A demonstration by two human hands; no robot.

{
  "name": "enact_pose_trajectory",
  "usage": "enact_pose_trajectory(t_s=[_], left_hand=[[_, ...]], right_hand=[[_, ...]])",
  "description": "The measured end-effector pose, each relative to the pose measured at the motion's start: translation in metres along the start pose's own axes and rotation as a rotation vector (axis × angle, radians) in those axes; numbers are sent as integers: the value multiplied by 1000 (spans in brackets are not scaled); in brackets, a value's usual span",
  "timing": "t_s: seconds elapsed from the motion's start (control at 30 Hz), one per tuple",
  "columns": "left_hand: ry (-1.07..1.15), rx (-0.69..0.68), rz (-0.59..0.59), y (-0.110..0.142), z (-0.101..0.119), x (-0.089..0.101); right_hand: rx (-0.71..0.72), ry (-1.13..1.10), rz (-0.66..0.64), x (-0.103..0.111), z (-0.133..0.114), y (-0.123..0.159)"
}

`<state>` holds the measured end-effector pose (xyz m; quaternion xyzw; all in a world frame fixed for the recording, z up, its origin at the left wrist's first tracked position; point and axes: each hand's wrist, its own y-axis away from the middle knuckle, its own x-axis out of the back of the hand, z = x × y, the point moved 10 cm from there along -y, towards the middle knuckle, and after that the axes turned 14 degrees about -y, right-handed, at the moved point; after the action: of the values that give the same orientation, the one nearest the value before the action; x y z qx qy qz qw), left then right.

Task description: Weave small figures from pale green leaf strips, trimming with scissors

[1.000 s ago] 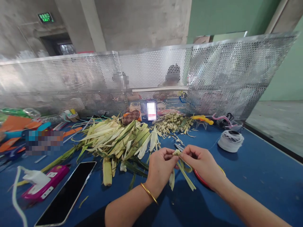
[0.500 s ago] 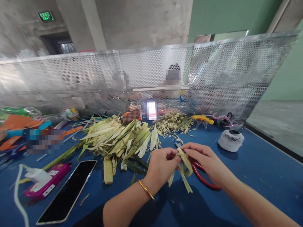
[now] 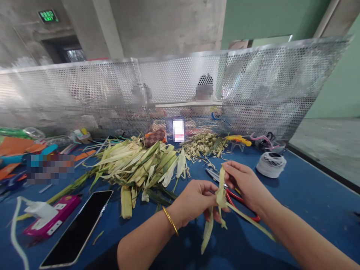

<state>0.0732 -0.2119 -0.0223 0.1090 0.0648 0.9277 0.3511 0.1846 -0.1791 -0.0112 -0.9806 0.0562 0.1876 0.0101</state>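
Note:
Pale green corn husk strips (image 3: pixel 221 197) meet in a knot-like bunch, pinched by the fingers of my left hand (image 3: pixel 194 200). Loose ends of the strips hang below and stretch toward the lower right. My right hand (image 3: pixel 244 182) pinches the upper end of one strip and holds it upright above the bunch. Beneath my right hand lie scissors with red handles (image 3: pixel 239 204), their blades pointing to the upper left; the hand and strips partly cover them. A large heap of corn husks (image 3: pixel 140 161) spreads over the blue table (image 3: pixel 303 210), to the left of my hands.
A pile of husk scraps (image 3: pixel 206 146) and a lit phone (image 3: pixel 178 130) stand before the perforated metal screen (image 3: pixel 174 82). At right sits a roll of white cord (image 3: pixel 271 165). A dark phone (image 3: pixel 78 227) and a purple power strip (image 3: pixel 53 215) lie at left.
My right hand has moved up and away from my left, drawing a strip upright. The hanging ends have spread apart, and more of the scissors shows.

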Motion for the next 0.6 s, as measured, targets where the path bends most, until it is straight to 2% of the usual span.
enact_pose_trajectory(t_s=[0.2, 0.3, 0.4, 0.6], left_hand=[[78, 10, 5, -4, -6, 11], [96, -6, -99, -2, -5, 2], [109, -11, -216, 1, -5, -8], [200, 45, -179, -3, -10, -3]], right_hand=[[52, -155, 156, 26, -5, -7], [21, -235, 156, 32, 0, -12], [-72, -316, 178, 40, 13, -20], [-155, -378, 230, 51, 17, -24]])
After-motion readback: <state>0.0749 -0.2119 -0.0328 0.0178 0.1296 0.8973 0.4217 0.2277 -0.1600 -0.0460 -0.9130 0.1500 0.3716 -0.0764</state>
